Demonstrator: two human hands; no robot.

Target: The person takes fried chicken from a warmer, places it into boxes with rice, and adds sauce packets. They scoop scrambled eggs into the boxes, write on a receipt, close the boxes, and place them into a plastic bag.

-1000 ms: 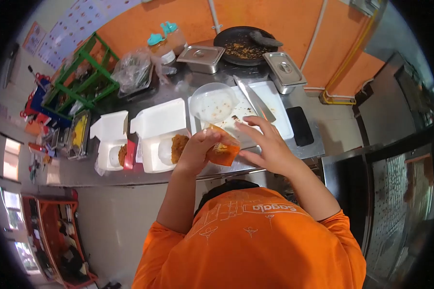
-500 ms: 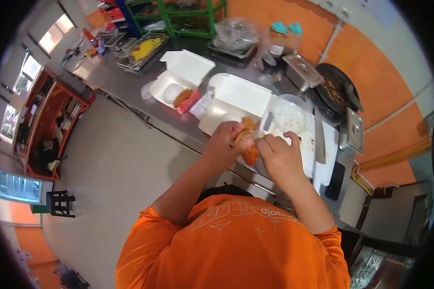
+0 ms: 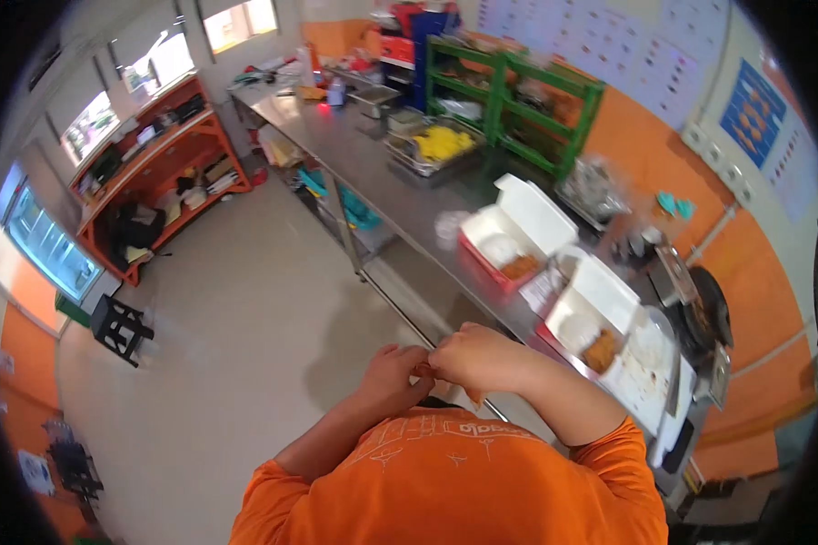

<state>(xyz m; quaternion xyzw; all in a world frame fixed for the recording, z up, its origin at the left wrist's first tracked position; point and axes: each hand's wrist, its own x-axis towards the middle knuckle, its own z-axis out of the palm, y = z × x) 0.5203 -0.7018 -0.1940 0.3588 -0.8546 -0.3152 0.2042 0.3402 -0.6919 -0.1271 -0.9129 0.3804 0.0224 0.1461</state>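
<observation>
Pinching fingers: our left hand and right hand grasp the orange packet.
Orange packet: mostly hidden, near our shirt; likely light, limp, slippery.
Packet edges: we judge them best for holding.

Left hand: one. Right hand: one. Orange packet between them: one, mostly hidden. Open boxes: two. Rice mounds: two, one per box. Fried pieces: two, one per box. White tray: one. Knife: one. Steel tubs: two. Dark pan: one. Yellow heap: one. Blue poster: one. Stool: one. Fridge: one. Windows: three. Wall sockets: four. Teal caps: blurred, count unreadable.
</observation>
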